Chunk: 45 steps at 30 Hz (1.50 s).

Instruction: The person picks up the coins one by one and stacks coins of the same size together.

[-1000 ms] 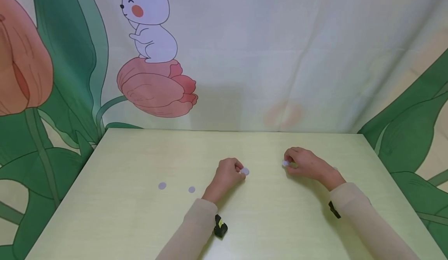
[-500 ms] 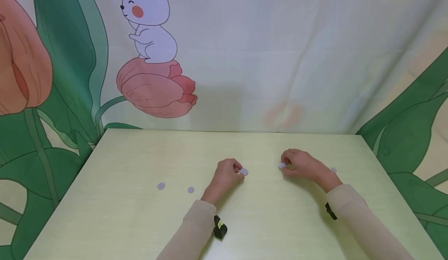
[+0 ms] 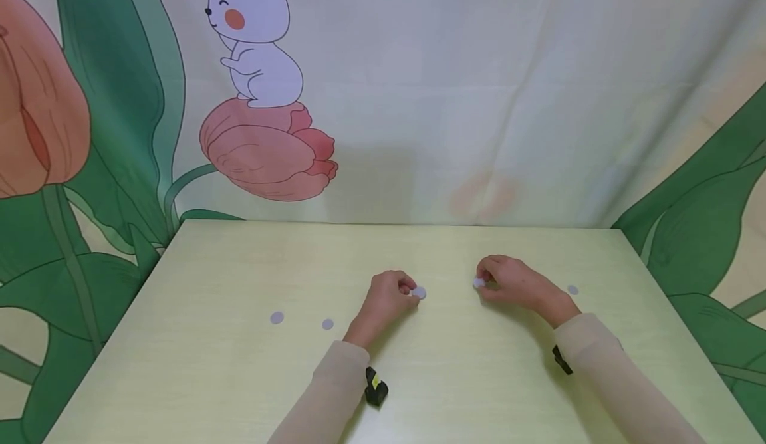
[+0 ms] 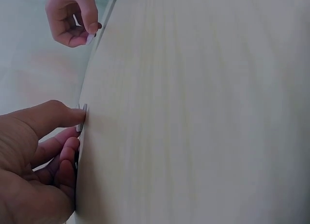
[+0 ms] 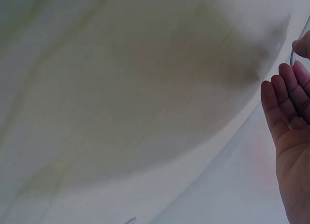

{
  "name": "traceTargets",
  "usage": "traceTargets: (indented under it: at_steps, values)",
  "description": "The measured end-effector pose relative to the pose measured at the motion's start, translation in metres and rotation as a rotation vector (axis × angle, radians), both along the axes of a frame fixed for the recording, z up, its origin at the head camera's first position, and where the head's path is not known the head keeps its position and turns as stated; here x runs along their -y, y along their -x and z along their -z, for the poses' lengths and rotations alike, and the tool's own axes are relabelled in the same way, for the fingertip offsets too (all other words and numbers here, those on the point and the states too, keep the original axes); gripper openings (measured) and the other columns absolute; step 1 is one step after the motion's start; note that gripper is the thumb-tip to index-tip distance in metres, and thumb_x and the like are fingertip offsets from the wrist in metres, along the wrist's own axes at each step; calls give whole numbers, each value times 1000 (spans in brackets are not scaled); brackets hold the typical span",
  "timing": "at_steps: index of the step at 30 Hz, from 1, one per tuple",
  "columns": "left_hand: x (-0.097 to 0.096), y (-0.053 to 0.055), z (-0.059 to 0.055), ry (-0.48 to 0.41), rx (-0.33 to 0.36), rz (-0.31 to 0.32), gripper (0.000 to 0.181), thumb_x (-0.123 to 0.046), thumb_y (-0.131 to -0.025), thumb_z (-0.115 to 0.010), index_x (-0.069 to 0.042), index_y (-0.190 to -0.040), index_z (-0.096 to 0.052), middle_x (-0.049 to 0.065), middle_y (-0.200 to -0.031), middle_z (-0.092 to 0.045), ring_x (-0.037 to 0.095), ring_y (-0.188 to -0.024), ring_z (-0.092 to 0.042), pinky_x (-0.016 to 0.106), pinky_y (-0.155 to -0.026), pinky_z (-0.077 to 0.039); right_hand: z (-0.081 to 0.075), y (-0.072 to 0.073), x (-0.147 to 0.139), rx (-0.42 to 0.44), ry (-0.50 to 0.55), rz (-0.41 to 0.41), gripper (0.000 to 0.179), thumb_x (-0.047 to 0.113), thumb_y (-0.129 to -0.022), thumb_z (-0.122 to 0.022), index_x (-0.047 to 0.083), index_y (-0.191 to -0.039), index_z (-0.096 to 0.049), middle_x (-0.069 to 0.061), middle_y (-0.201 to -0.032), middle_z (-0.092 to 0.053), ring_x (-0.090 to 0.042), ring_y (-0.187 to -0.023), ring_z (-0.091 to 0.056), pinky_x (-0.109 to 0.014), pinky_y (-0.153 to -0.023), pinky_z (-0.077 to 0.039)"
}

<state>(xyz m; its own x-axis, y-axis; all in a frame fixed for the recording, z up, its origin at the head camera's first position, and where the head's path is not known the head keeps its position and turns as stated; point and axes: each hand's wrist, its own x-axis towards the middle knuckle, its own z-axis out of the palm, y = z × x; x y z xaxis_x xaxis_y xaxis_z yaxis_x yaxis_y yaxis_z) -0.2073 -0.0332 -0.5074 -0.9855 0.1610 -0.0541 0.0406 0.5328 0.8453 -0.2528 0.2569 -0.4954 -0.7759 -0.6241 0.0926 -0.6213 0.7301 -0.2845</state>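
Observation:
Small, flat, pale lilac discs are spread on a light wooden table (image 3: 227, 377). My left hand (image 3: 385, 301) rests near the table's middle and pinches one round disc (image 3: 420, 292) between thumb and fingers. In the left wrist view its thumb presses on thin disc edges (image 4: 83, 118), seen nearly side-on. To the right, my right hand (image 3: 516, 286) pinches another disc (image 3: 478, 282) at its fingertips, low over the table. The right wrist view shows that hand's fingers (image 5: 288, 95) at the right edge, its disc mostly hidden. A gap separates the two held discs.
Two loose discs lie left of the left hand, one farther out (image 3: 277, 318) and one nearer (image 3: 328, 324). A third loose disc (image 3: 572, 290) lies right of the right wrist. Behind the table's back edge hangs a printed curtain (image 3: 413, 111) with a rabbit and tulips.
My right hand has slid slightly left with its disc, toward the left hand, and the loose disc beside its wrist shows more fully. The left hand has stayed in place.

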Motion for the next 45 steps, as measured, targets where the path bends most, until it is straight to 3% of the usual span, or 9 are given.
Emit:
traceTargets:
  at_steps: [11, 21, 33, 45]
  values:
    - [-1, -1, 1, 14, 2, 2, 15, -6, -84, -81, -2, -96, -72, 2, -82, -57, 17, -80, -49, 30, -71, -44, 5, -1, 0, 3, -2, 2, 11, 17, -91, -71, 12, -96, -63, 5, -90, -59, -11, -82, -53, -33, -78, -51]
    - [-1, 4, -5, 9, 31, -7, 17, -9, -85, -81, -4, -99, -73, 5, -91, -62, 19, -85, -53, 31, -76, -48, -2, -1, 5, -15, 6, -2, 11, 18, -91, -70, 12, -97, -63, 5, -90, -58, -11, -83, -54, -32, -78, -51]
    - [5, 6, -9, 11, 63, 7, 17, -7, -84, -82, -5, -98, -73, 3, -87, -61, 18, -83, -52, 30, -75, -47, -1, 0, 15, -56, 2, -71, 12, 17, -89, -72, 12, -97, -63, 6, -90, -59, -10, -81, -53, -30, -75, -50]
    - [2, 6, -1, 21, 72, 11, 17, -7, -83, -84, -5, -97, -74, 2, -84, -59, 17, -81, -51, 29, -72, -46, -2, -7, 39, 40, 11, -92, 12, 16, -89, -71, 11, -98, -65, 5, -95, -61, -10, -87, -59, -29, -80, -53]
